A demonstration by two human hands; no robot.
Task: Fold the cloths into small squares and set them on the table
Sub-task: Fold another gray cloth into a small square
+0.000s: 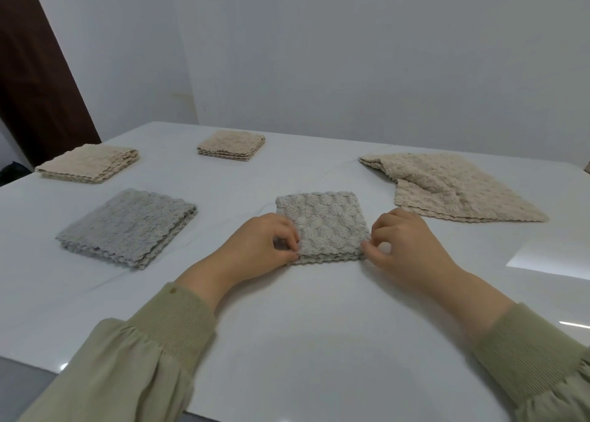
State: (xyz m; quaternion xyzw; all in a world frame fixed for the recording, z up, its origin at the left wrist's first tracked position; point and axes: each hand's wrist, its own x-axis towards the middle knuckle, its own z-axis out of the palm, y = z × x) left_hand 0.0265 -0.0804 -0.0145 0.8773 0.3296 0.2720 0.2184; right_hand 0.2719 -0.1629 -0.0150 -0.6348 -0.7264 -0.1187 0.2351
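A: Step in hand?

B: Final squaring-up of the centre grey cloth [321, 226], by my reading. It lies flat on the worktop [287, 326], already a small layered square. The left hand [265, 241] pinches its near left corner, thumb against curled fingers. The right hand [405, 246] pinches its near right corner the same way.

A: The other cloths?

B: 3 look finished. A grey square [127, 226] sits left of the centre grey cloth, a left beige square [89, 163] further left and beyond, and a far beige square [231, 145] beyond it, slightly left. 1 loose beige cloth [453, 188] lies to its right and a little beyond, spread out with a flap turned over.

A: Next move?

B: Probably even up the near edges, let go, then reach right for the loose beige cloth. That cloth likely needs flattening first, since the flap would spoil a clean fold.

A: Anything unclear?

B: The fingertips are tucked at the layered edge, so I cannot tell how many layers each pinch takes. The layers at the far edge are hidden too. How the loose beige cloth is doubled under the flap is hard to read. The sleeves run out at the bottom, and the worktop is cut off at the right.
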